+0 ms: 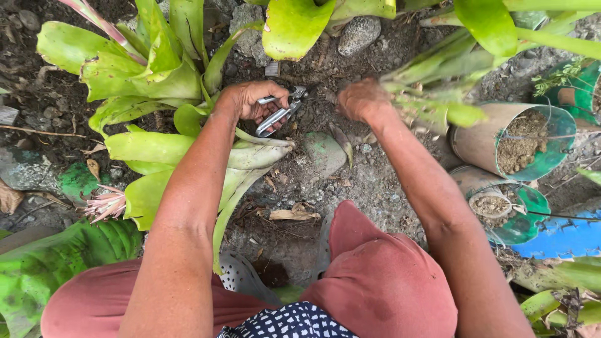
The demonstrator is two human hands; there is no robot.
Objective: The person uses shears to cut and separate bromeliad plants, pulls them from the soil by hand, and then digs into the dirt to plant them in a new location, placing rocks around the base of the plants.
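My left hand [249, 100] is closed around the handles of metal pruning shears [281, 112], their blades pointing right over the bare soil. My right hand [362, 100], blurred by motion, grips the base of a green plant [432, 103] whose long leaves run off to the right. The two hands are about a hand's width apart above dark, stony ground. My knees in reddish-pink shorts [375, 275] fill the bottom of the view.
A broad-leaved bromeliad [147, 75] with a pink flower [105, 205] stands at the left. Cut green bottle pots [544, 141] filled with soil lie at the right, beside a blue container [563, 238]. Stones [358, 32] and a grey sandal [241, 275] lie nearby.
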